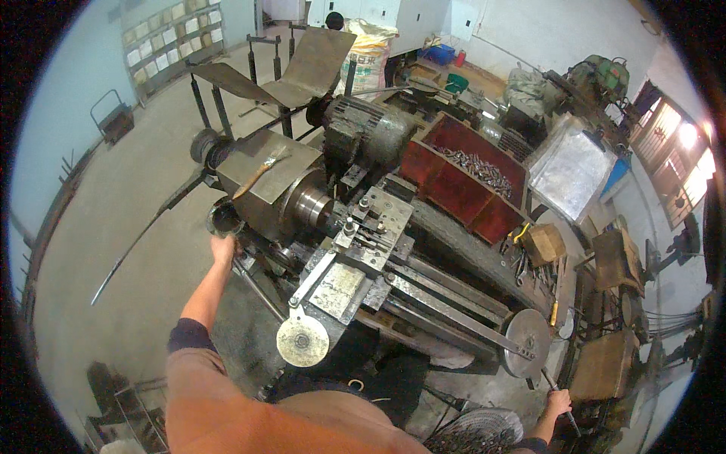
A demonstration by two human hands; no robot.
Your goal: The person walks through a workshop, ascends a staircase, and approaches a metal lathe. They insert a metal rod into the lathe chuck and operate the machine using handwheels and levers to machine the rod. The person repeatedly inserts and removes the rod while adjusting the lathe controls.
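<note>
My left arm stretches forward to a small lathe (280, 178). My left hand (222, 247) is closed at the near edge of a dark, round, cup-like part (225, 217) beside the headstock; its fingertips are partly hidden. Far to the right, my right hand (560, 402) wraps round a thin metal lever (550, 380) that runs down from a grey metal disc (527, 343). Between the hands lie the lathe's chuck (311, 207), the tool slide (370, 227) and a pale round plate (302, 340). A wooden-handled brush (259, 172) rests on the headstock.
Behind the lathe stand a motor (370, 129) and a red metal bin (454, 185) of small metal parts. Wrenches (522, 268) and a cardboard box (544, 244) lie at the right. Below is a basket (476, 431) of dark pieces. A long rod (132, 253) sticks out left.
</note>
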